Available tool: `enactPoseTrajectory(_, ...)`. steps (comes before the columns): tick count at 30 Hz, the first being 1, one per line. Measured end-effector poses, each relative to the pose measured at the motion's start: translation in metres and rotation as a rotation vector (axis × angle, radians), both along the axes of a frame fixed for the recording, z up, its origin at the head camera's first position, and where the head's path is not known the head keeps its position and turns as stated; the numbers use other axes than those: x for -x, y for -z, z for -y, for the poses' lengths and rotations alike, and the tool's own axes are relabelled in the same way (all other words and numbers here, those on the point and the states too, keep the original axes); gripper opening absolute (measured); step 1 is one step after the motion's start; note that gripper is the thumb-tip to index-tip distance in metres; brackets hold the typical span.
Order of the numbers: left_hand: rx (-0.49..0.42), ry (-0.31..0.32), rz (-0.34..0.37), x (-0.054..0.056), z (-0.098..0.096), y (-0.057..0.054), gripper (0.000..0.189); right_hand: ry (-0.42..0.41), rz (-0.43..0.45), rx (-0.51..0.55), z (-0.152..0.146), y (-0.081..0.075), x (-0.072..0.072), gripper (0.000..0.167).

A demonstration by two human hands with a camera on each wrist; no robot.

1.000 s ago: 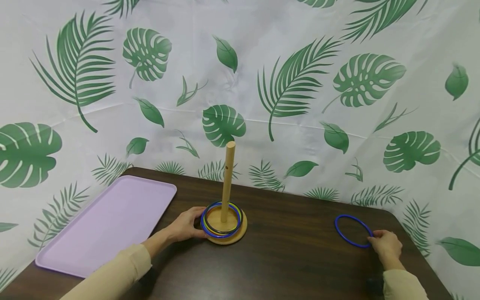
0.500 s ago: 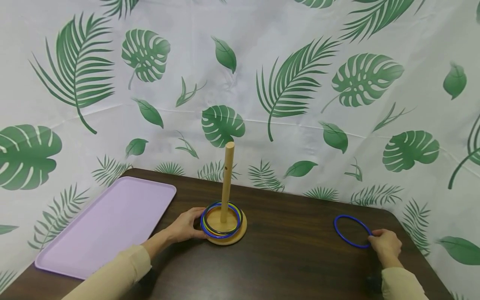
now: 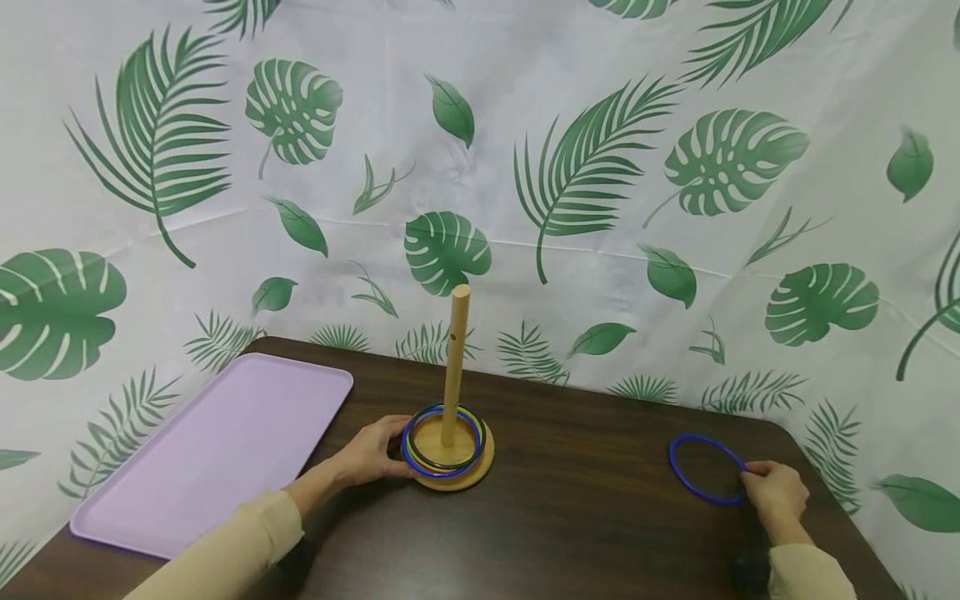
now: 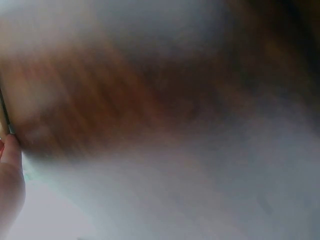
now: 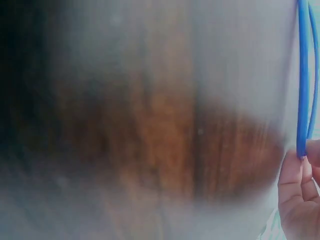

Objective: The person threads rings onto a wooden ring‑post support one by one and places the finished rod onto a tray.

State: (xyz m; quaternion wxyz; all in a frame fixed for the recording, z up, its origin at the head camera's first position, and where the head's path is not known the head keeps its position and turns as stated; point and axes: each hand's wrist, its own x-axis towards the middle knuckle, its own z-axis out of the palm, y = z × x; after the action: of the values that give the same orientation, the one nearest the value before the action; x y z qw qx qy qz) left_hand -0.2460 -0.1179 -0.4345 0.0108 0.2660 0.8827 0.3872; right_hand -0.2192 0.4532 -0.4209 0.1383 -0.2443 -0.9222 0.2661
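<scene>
A wooden ring-toss stand (image 3: 454, 367), an upright peg on a round base (image 3: 483, 471), stands near the middle of the table in the head view. Several thin rings (image 3: 442, 474) in blue, black and yellow lie stacked around the foot of its peg. My left hand (image 3: 371, 452) holds the stand's left side, thumb in front and fingers behind, against the rings and base. Far to the right, my right hand (image 3: 778, 492) pinches a blue ring (image 3: 696, 436) at its right edge. The right wrist view shows that ring (image 5: 303, 75) between thumb and fingers.
A lilac rectangular tray (image 3: 225, 442) lies at the left of the dark wooden table (image 3: 570, 517). Behind the table hangs a white cloth (image 3: 570, 308) with green leaf prints. Both wrist views are mostly blurred.
My right hand and the blue ring have shifted very slightly right and down, with the ring's angle a little changed. My left hand, the stand and its rings stay where they were.
</scene>
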Motion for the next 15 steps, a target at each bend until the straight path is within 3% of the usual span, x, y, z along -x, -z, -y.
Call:
enactPoseTrajectory(8,-0.003,-0.001,-0.004,0.0,0.0,0.0,0.074,-0.08,-0.037,-0.036,0.006,-0.003,0.005,0.027)
enactPoseTrajectory(15,-0.003,0.003,-0.01,-0.001,0.0,-0.001,0.074,-0.163,-0.127,-0.036,0.028,-0.015,0.014,0.025)
